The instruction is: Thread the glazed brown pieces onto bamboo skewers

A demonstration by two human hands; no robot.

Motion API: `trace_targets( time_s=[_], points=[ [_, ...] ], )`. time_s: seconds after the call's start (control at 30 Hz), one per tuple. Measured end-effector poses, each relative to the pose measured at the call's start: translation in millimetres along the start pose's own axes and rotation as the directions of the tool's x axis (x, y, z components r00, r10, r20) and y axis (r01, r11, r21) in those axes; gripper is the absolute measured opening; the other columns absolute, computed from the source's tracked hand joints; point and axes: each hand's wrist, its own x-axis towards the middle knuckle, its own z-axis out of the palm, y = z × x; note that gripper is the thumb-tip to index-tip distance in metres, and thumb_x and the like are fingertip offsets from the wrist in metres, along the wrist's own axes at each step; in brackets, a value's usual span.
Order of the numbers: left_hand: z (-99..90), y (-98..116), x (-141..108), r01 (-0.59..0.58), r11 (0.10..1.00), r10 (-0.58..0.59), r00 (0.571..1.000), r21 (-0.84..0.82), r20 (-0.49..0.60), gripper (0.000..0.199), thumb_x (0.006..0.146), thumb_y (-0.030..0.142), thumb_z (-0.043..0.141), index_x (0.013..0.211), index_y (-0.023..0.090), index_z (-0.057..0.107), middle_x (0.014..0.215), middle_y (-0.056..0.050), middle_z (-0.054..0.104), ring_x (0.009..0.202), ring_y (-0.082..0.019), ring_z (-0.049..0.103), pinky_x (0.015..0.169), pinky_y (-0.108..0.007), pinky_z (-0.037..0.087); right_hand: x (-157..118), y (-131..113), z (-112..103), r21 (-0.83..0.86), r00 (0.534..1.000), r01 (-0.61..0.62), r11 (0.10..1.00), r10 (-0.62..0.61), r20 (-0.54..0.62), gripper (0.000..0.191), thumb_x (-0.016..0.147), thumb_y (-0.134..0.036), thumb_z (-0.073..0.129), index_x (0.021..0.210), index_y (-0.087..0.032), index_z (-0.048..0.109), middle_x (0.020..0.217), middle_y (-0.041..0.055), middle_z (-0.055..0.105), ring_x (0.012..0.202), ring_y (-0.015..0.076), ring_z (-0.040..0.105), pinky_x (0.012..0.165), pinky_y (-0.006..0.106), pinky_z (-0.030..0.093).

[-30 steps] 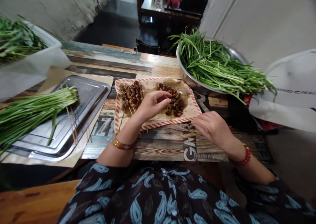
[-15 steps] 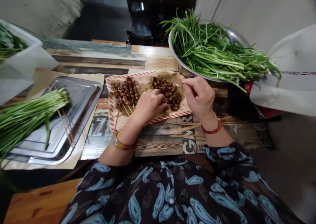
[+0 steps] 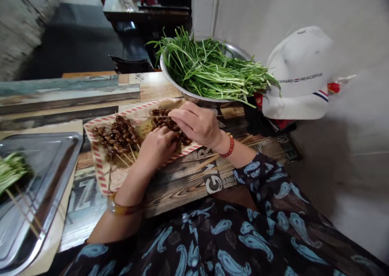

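A tray with a red-and-white striped paper liner [image 3: 99,166] lies before me. Its left part bears skewered glossy brown silkworm pupae [image 3: 117,136]; loose brown pupae [image 3: 159,122] are heaped at the right. In my right hand [image 3: 199,124], a thin wooden skewer [image 3: 148,116] is pinched and held nearly level above the heap, pointing left. My left hand [image 3: 158,146] rests low at the heap's front edge with fingers bent together; what its fingertips hold is hidden. Both hands partly cover the loose pupae.
Loose skewers [image 3: 209,161] lie on the table right of the tray. Behind stands a metal bowl [image 3: 170,79] of long green chives [image 3: 212,73]. A white cap [image 3: 299,73] sits at the right. A metal tray [image 3: 71,150] with skewered greens [image 3: 12,170] is at the left.
My right hand has moved left over the heap, with the skewer now level across it. My left hand stays at the pupae. The whole view has turned right.
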Motion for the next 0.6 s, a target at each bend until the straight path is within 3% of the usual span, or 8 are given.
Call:
trace_targets(
  time_s=[0.1,0.2,0.3,0.37,0.43,0.5,0.6],
  points=[
    [0.0,2,-1,-0.036,0.995,0.034,0.999,0.09,0.02,0.023,0.082,0.02,0.05,0.093,0.016,0.07,0.089,-0.011,0.062,0.084,-0.024,0.058,0.079,-0.037,0.047,6,4,-24,0.0,0.999,0.017,1.0,-0.017,-0.04,0.029,0.102,-0.028,0.038,0.112,-0.021,0.064,0.1,0.0032,0.068,0.092,0.0129,0.062,0.08,0.026,0.049],
    [-2.3,2,-2,-0.022,0.999,0.022,1.0,0.049,0.01,0.023,0.079,0.015,0.05,0.091,0.014,0.07,0.091,-0.012,0.062,0.087,-0.025,0.058,0.08,-0.038,0.047,-7,6,-49,0.013,0.999,-0.032,0.999,0.032,0.007,0.027,0.101,-0.029,0.038,0.107,-0.023,0.064,0.098,0.0023,0.068,0.091,0.0137,0.062,0.08,0.027,0.049],
    [-9.3,-1,-3,0.036,0.992,-0.045,0.996,-0.122,-0.074,0.018,0.075,0.015,0.055,0.087,0.014,0.069,0.091,-0.011,0.064,0.09,-0.025,0.059,0.084,-0.039,0.046,-43,2,-66,0.01,0.989,-0.087,0.996,0.086,0.119,0.019,0.098,-0.027,0.047,0.103,-0.023,0.065,0.089,0.0022,0.067,0.078,0.0132,0.061,0.07,0.025,0.047],
    [-15.4,-2,-5,0.098,0.933,-0.153,0.979,-0.346,-0.136,0.015,0.074,0.018,0.058,0.085,0.014,0.067,0.088,-0.009,0.065,0.086,-0.022,0.059,0.081,-0.037,0.046,-75,-5,-70,0.066,0.972,-0.091,0.994,0.074,0.224,0.016,0.096,-0.024,0.05,0.102,-0.02,0.064,0.083,0.0024,0.066,0.073,0.0128,0.06,0.066,0.024,0.045],
    [-20.3,-2,-8,0.137,0.757,-0.275,0.954,-0.639,-0.122,0.015,0.075,0.022,0.062,0.086,0.013,0.066,0.084,-0.005,0.065,0.078,-0.018,0.058,0.074,-0.031,0.046,-106,-15,-71,0.091,0.933,-0.1,0.991,0.061,0.356,0.013,0.095,-0.023,0.052,0.099,-0.019,0.064,0.079,0.0018,0.065,0.069,0.0118,0.059,0.065,0.024,0.044],
    [-22.6,-2,-11,0.123,0.476,-0.351,0.934,-0.871,-0.059,0.019,0.074,0.026,0.068,0.088,0.013,0.066,0.082,-0.003,0.065,0.072,-0.013,0.057,0.067,-0.026,0.045,-131,-28,-69,0.109,0.875,-0.128,0.986,0.061,0.48,0.015,0.096,-0.024,0.052,0.102,-0.019,0.065,0.083,0.0026,0.066,0.072,0.0119,0.06,0.066,0.023,0.043],
    [-21.7,-2,-13,0.062,0.074,-0.369,0.929,-0.995,0.031,0.026,0.07,0.028,0.075,0.09,0.015,0.066,0.083,-0.002,0.067,0.069,-0.011,0.059,0.064,-0.023,0.044,-153,-40,-62,0.16,0.818,-0.13,0.979,0.014,0.576,0.019,0.098,-0.025,0.048,0.106,-0.021,0.065,0.091,0.0036,0.067,0.077,0.012,0.062,0.068,0.022,0.044]
  ],
)
